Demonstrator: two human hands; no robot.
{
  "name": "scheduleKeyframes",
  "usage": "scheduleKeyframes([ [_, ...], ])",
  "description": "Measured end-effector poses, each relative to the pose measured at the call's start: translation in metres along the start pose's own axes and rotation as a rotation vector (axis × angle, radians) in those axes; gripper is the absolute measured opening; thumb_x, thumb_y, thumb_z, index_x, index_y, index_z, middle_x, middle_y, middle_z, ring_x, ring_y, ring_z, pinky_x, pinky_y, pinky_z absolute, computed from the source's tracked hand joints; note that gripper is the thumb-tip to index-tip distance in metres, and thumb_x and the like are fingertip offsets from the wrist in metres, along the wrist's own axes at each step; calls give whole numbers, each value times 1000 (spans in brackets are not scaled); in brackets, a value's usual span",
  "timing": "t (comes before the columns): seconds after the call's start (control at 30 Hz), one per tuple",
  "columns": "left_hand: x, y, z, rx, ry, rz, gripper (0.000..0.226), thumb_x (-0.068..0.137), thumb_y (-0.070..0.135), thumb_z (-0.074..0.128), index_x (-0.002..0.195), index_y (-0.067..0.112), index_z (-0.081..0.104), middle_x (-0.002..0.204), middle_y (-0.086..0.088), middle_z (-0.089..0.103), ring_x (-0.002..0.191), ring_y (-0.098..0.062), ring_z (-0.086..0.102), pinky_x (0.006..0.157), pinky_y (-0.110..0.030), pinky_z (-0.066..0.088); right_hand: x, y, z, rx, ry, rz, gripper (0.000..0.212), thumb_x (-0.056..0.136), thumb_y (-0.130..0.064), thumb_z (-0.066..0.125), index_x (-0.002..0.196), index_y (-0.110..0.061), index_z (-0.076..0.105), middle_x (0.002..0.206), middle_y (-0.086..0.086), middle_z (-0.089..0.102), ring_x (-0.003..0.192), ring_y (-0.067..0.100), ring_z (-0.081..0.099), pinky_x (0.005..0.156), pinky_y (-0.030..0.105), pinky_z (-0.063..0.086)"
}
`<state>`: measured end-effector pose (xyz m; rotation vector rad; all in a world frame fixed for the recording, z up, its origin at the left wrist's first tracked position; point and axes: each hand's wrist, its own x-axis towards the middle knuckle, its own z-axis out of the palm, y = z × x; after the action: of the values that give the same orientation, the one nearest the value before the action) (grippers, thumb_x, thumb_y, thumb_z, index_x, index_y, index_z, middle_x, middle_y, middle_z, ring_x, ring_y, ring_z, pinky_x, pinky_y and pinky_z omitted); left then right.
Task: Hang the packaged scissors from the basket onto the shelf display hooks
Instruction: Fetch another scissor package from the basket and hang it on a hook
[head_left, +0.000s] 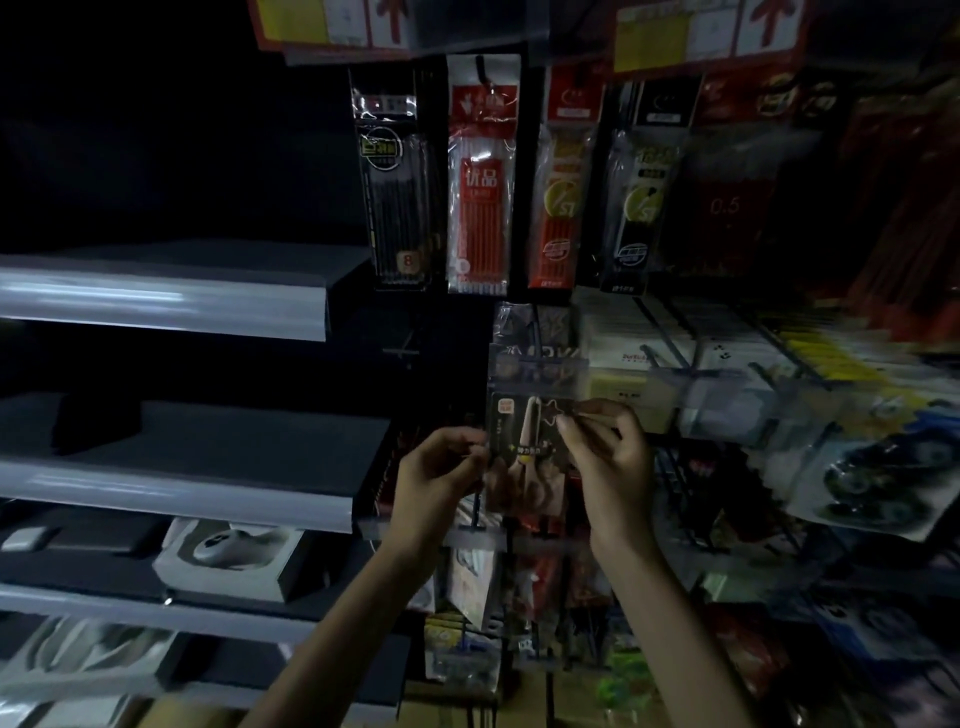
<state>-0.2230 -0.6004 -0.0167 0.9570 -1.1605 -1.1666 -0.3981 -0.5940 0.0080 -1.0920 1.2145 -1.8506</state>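
Observation:
A packaged pair of scissors (524, 441), a dark card with pale handles under clear plastic, is held upright in front of the display. My left hand (441, 473) pinches its left edge. My right hand (605, 447) grips its top right corner near the hang hole. Just above the pack a display hook with a clear price-tag holder (537, 369) sticks out from the dark back panel. The basket is out of view. The scene is dim and blurred.
Hanging packs of pen refills (480, 176) fill the row above. White boxed items on hooks (670, 358) and blister packs (872, 478) crowd the right. Grey shelves (161, 306) run along the left, one carrying a white boxed device (228, 556).

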Motion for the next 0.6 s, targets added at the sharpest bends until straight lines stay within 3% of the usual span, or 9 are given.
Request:
scheduleKeyframes([
  [0.1, -2, -3, 2, 5, 28, 37, 13, 98, 0, 67, 110, 3, 72, 103, -18, 76, 93, -20, 76, 78, -27, 58, -12, 6, -4, -45, -19, -17, 20, 93, -5, 73, 110, -12, 64, 107, 5, 73, 98, 11, 71, 79, 18, 55],
  [0.2, -8, -9, 2, 50, 33, 84, 18, 98, 7, 70, 115, 12, 74, 108, -5, 79, 105, -20, 75, 85, -28, 58, -27, 11, -9, -99, -77, -27, 35, 95, -4, 71, 125, -17, 61, 114, 3, 71, 103, 6, 70, 87, 15, 54],
  [0.37, -22, -5, 6, 55, -19, 102, 42, 87, 27, 75, 129, 26, 70, 117, 8, 78, 110, -8, 74, 83, -20, 58, -45, 24, -16, -250, -183, -15, 62, 95, -30, 73, 148, -45, 44, 136, -6, 62, 124, 4, 60, 104, 29, 49],
  [0.5, -20, -2, 8, 42, -1, 89, 49, 83, 33, 74, 131, 28, 69, 115, 8, 78, 108, -8, 74, 81, -19, 58, -42, 26, -15, -282, -206, 22, 71, 93, -34, 73, 152, -52, 37, 138, -10, 58, 123, 1, 58, 95, 19, 48],
  [0.6, -11, -2, 10, 17, -2, 82, 39, 90, 20, 74, 128, 27, 70, 111, 8, 79, 103, -8, 75, 79, -18, 58, -31, 28, -8, -287, -187, 39, 70, 95, -31, 72, 154, -47, 37, 139, -2, 58, 120, 2, 58, 88, 16, 48],
])
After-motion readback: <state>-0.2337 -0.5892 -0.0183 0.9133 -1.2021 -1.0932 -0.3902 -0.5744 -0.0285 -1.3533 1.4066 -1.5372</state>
